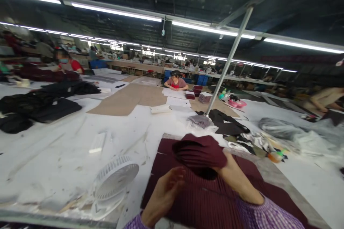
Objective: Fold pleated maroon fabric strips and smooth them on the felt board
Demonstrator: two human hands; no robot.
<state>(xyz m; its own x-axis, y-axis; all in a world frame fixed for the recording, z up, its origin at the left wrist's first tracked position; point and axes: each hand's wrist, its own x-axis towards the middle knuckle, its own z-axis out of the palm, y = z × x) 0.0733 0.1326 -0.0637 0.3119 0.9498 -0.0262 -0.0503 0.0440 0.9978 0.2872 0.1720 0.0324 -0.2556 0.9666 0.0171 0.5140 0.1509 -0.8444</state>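
Note:
A curled stack of maroon fabric pieces (pixel 200 150) is lifted above more maroon fabric (pixel 193 200) lying on the table at the lower right of the head view. My right hand (pixel 228 166) grips the right side of the curled stack, its fingers partly hidden behind the cloth. Just below and left of the stack is my left hand (pixel 170 184), with its fingers curved and apart and nothing between them. Both forearms have purple checked sleeves.
A white fan (pixel 115 182) stands left of my left hand. Behind the maroon cloth rise a metal pole (pixel 229 61) and dark garments (pixel 225 121). Plastic-wrapped goods (pixel 292 132) lie at the right. A person (pixel 176 81) leans on the table's far side.

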